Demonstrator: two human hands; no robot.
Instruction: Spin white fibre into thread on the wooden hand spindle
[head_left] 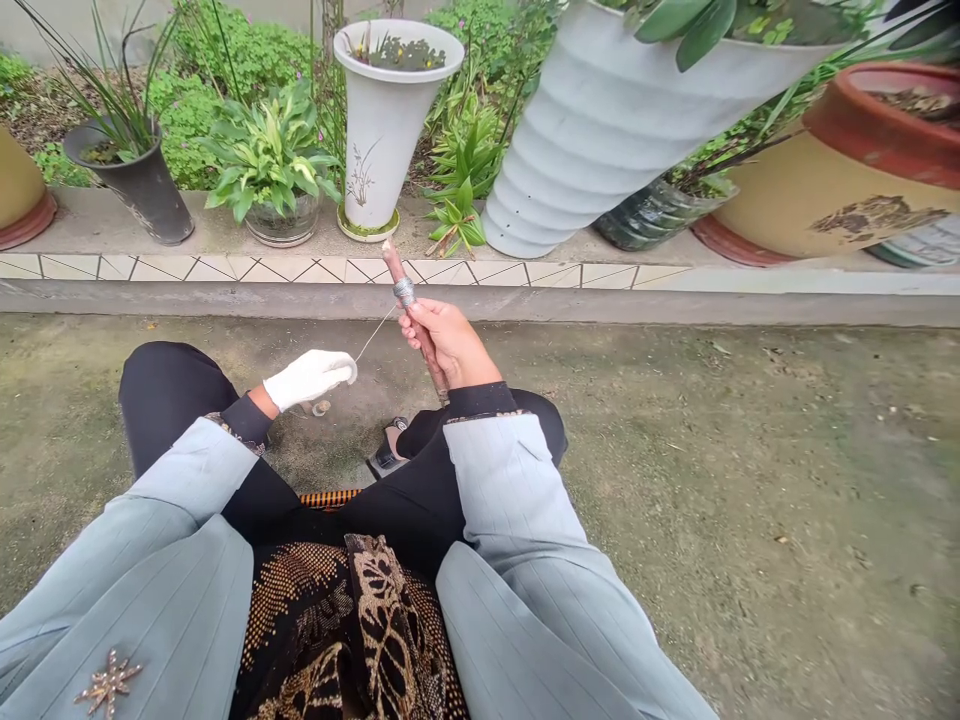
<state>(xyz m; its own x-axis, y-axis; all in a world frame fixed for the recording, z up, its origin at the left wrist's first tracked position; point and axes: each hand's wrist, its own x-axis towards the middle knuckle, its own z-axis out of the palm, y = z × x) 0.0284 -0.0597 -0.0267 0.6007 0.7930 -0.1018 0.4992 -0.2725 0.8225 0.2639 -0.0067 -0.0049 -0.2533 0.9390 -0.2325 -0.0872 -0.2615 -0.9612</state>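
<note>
My right hand (pixel 444 338), bare, is closed around a brown wooden stick (pixel 394 264) that tilts up and to the left. Just above my fingers, several turns of thin grey wire or cord (pixel 404 291) are wound about the stick. A taut stretch of this strand (pixel 375 334) runs down left to my left hand (pixel 313 378). That hand wears a white glove, and its fingers are closed on the strand. Whether the strand is metal or thread I cannot tell. The lower end of the stick reaches down near my right knee.
A low ledge with tile trim (pixel 315 270) crosses in front. On it stand a tall white flowerpot (pixel 382 140), a large ribbed white planter (pixel 585 140), a black pot (pixel 142 190) and a tan pot with red rim (pixel 847 160). Below lies concrete ground (pixel 712 480).
</note>
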